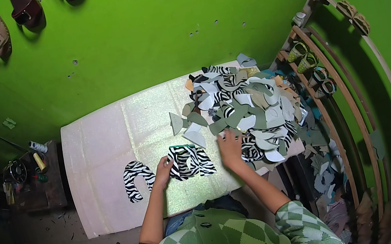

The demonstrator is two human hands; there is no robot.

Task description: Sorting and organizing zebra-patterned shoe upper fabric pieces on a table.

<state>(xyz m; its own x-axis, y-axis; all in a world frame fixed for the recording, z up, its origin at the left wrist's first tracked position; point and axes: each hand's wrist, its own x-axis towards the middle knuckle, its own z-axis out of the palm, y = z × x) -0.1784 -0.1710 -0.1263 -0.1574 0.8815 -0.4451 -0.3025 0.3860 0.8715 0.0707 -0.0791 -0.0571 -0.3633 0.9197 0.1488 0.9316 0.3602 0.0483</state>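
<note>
My left hand [163, 172] is closed on the left edge of a zebra-print piece [205, 164], black and white with cut-out openings and a green strip along its top. Left of that hand, a curved, arch-shaped zebra-print piece [131, 181] lies flat on the table. My right hand [230, 148] rests at the near left edge of a heap of cut scraps [250, 107], its fingers spread and no piece seen in its grasp. Grey, olive, white and zebra-print offcuts make up the heap.
A pale, shiny cover lies over the table [98, 134]. Left of it, a small dark stand [43, 193] bears thread spools. On the right, a wooden rack [330, 114] holds sandals, with more scraps [320, 162] below the table's edge. Shoes [27, 13] hang along the green wall.
</note>
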